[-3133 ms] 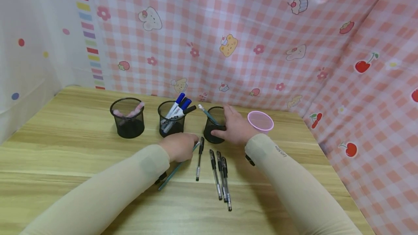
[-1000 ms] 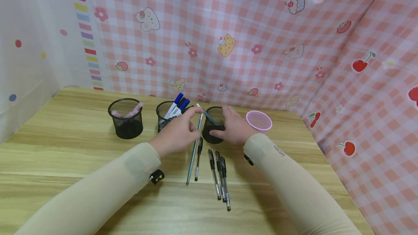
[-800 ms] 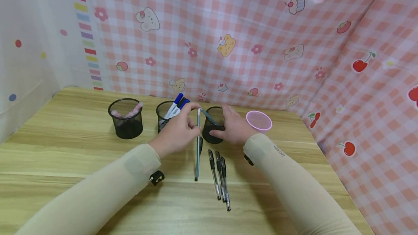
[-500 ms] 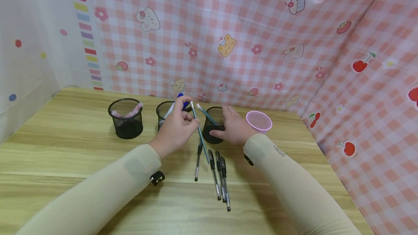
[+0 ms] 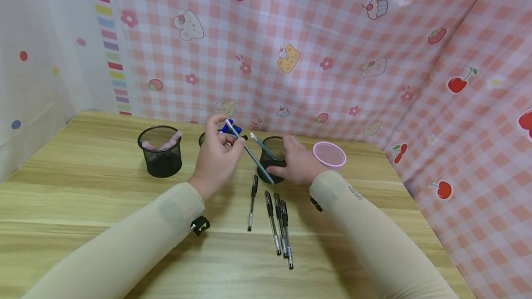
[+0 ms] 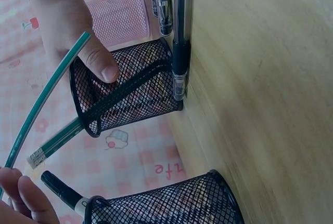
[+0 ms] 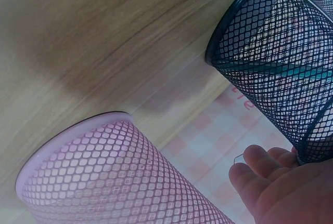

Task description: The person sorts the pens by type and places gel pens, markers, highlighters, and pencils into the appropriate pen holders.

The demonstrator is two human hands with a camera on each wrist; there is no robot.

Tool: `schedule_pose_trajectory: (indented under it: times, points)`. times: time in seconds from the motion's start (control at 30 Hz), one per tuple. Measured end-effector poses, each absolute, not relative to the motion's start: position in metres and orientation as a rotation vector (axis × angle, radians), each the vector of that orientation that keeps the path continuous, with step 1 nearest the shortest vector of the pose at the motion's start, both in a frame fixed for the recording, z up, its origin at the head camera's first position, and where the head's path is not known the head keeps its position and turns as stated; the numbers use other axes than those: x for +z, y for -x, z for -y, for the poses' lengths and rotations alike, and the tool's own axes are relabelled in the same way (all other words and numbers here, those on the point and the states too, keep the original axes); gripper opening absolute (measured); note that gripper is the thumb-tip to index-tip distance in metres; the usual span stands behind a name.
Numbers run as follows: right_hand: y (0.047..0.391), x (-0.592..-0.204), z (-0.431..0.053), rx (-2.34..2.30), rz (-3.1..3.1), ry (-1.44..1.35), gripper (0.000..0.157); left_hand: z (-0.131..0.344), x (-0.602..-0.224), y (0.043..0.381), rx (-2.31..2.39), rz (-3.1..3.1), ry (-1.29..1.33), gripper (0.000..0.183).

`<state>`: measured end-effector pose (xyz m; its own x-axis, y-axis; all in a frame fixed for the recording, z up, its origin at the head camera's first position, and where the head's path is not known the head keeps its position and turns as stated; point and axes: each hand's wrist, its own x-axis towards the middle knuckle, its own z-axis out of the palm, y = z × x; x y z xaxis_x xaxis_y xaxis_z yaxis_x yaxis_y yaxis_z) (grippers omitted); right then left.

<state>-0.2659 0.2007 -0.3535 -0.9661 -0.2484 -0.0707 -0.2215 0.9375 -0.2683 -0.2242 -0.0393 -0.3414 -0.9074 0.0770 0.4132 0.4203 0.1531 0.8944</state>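
Observation:
My left hand (image 5: 218,158) pinches a green pencil (image 5: 249,149) near its eraser end. The pencil slants in the air, its lower end in front of a black mesh pen holder (image 5: 268,164). My right hand (image 5: 301,160) grips that holder by its right side, thumb against the near wall and fingers past the rim. A second green pencil (image 6: 54,143) leans inside it, eraser end up. Behind the left hand stands another mesh holder (image 6: 171,206) with blue and black capped markers (image 5: 232,128), mostly hidden in the head view.
One black gel pen (image 5: 252,202) lies on the table (image 5: 166,253) before the holders, with several more gel pens (image 5: 272,220) to its right. A mesh holder (image 5: 164,163) with pink fuzzy items stands at left. Right of my right hand is a pink mesh holder (image 7: 119,167).
My left hand picked the pencil up from the table, raised it and turned it so its lower end swung right, toward the holder. My right hand stayed at the holder.

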Motion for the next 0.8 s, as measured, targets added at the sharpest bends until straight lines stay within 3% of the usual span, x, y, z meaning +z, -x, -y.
schedule_pose_trajectory:
  times: [0.8]
  points:
    - [0.2646, -0.3527, -0.2012, -0.414, -2.983, 0.367, 0.117, 0.0340, -0.3405, 0.2290, -1.823, 1.803, 0.197, 0.049]
